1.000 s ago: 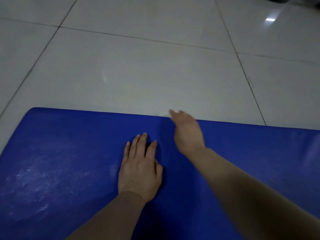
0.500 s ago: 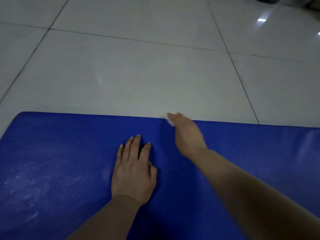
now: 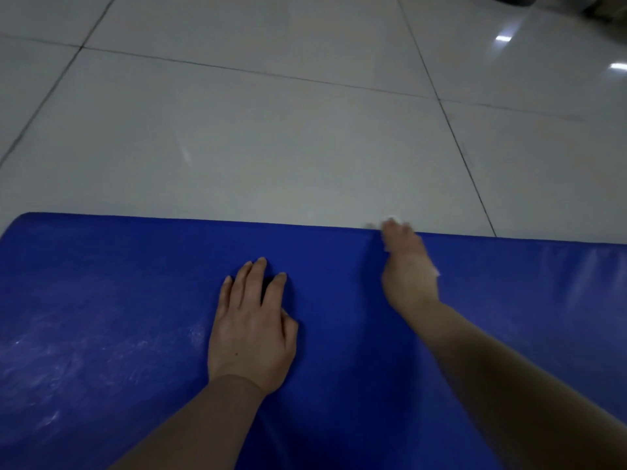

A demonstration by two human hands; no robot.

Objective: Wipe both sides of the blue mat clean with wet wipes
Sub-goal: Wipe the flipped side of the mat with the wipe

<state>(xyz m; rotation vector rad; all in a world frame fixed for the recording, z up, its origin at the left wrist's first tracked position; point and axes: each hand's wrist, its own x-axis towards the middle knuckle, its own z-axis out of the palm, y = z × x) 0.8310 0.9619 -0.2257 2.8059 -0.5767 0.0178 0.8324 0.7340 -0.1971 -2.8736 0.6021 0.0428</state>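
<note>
Mat [image 3: 118, 300]: soft, floppy, slick; lift by its far edge. Your left hand [image 3: 249, 329] presses flat; right hand [image 3: 409, 269] holds a wipe [image 3: 390, 221].

right hand [image 3: 409, 266] | slid rightward along blue mat [image 3: 135, 300] far edge | wet wipe [image 3: 390, 221] apparently underneath
</note>
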